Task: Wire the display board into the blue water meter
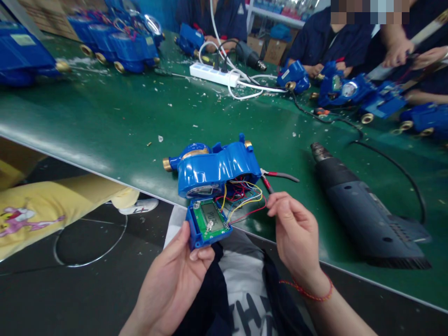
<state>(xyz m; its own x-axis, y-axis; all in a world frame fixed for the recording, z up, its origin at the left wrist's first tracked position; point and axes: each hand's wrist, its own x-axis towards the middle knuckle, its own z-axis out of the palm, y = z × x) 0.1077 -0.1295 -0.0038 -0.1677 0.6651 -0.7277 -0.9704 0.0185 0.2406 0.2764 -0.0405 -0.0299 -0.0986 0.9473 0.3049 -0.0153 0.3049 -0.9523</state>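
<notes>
Green worktable (105,116), dark floor (52,298), shelving (276,16) at back

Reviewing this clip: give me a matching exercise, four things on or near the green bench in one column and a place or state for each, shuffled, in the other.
Things:
1. blue lid with green circuit board
2. coloured wires
3. dark heat gun
4. white power strip

Places or states:
A. lying on its side on the bench, right of the open meter
B. far across the bench, with plugs in it
C. held by the left hand at the bench edge
D. pinched by the right hand fingers

Pairs: 1-C, 2-D, 3-A, 4-B
</notes>
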